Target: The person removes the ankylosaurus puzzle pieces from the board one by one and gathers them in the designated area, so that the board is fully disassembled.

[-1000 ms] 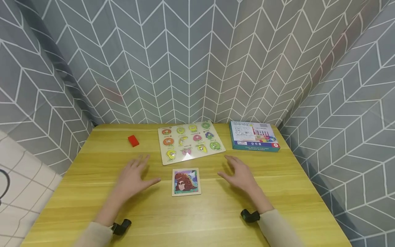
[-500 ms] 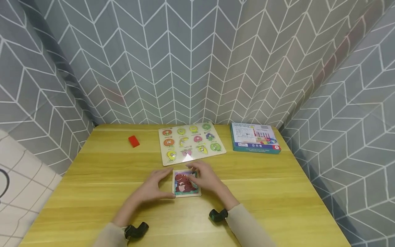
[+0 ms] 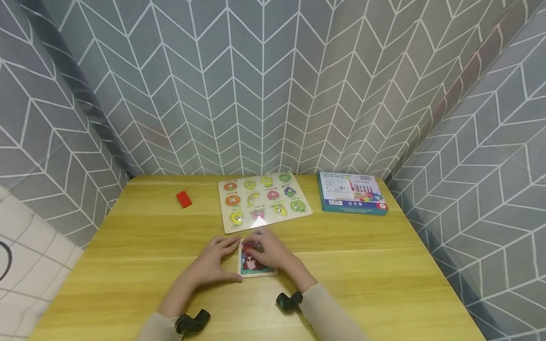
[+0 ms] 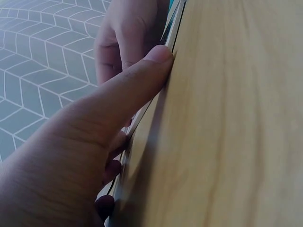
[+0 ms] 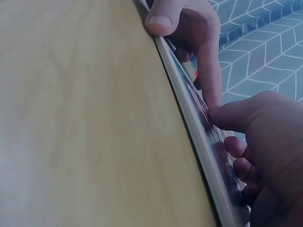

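A small square dinosaur puzzle [image 3: 258, 271] in a pale wooden frame lies flat on the table. My left hand [image 3: 212, 266] holds its left side, thumb at the near corner and fingers at the far one; in the left wrist view the thumb [image 4: 125, 92] touches the frame's edge. Over the upper part of the picture, my right hand [image 3: 271, 252] has bent fingers and thumb on the puzzle, covering much of the dinosaur. In the right wrist view its thumb [image 5: 236, 115] meets the picture side near a left finger. Whether it pinches a piece is hidden.
Behind the puzzle lies a fruit peg board [image 3: 265, 201] with several colourful pieces. At the back right is a flat boxed toy set [image 3: 352, 193]; a red block [image 3: 184, 199] sits back left. A patterned curtain [image 3: 256, 94] hangs behind the wooden table [image 3: 384, 284].
Both hands have come inward from beside the puzzle. The left hand has reached its left side; the right has moved left across the picture and now covers the dinosaur's head.
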